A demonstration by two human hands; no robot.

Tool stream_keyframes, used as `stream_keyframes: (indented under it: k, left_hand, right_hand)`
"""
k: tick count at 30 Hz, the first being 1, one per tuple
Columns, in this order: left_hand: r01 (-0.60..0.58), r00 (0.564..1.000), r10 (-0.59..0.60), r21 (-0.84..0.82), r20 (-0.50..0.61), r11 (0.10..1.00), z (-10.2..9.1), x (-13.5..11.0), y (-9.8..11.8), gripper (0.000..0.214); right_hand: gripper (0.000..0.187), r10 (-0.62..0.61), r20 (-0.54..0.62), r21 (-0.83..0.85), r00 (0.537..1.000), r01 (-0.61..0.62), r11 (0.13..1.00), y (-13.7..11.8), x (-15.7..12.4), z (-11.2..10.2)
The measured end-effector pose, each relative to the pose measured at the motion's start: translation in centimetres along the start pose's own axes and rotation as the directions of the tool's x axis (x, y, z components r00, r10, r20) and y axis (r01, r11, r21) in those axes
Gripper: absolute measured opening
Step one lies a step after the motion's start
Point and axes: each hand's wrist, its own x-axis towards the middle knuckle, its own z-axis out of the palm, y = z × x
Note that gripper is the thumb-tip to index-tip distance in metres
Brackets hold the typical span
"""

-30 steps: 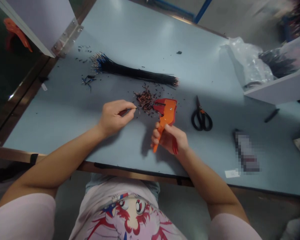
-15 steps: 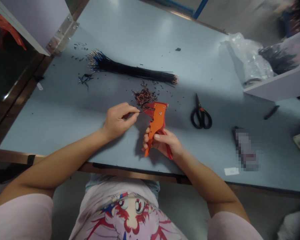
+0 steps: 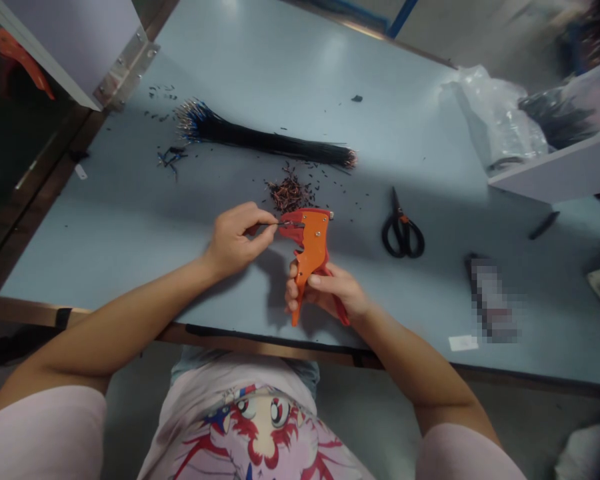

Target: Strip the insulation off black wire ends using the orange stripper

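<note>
Thin dark wire (image 3: 282, 223) is pinched in left hand (image 3: 241, 237), long axis pointing sideways to the right, its tip at the jaws of the orange-red tool (image 3: 314, 243), which is gripped by its handles in right hand (image 3: 347, 291), nearer the surface edge (image 3: 280, 337).

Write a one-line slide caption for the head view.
Left hand holds a thin dark wire at the orange tool in the right hand.
</note>
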Motion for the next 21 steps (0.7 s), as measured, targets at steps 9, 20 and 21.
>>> stream_keyframes:
  k: [9,20,21]
  left_hand:
    - [-0.013,1.000,0.013,0.031,0.014,0.999,0.04,-0.06,-0.09,0.007]
    - [-0.017,1.000,0.017,0.017,0.017,1.000,-0.01,-0.08,0.25,0.006]
    - [-0.017,1.000,0.016,0.019,0.020,1.000,-0.02,-0.08,0.24,0.006]
  right_hand:
    - [0.030,-0.011,0.011,-0.051,1.000,0.011,0.999,0.13,0.02,-0.04]
    - [0.025,0.000,-0.022,-0.085,1.000,-0.002,0.996,0.11,-0.05,0.05]
    - [0.025,-0.002,-0.023,-0.091,1.000,0.000,0.996,0.08,-0.04,0.09]
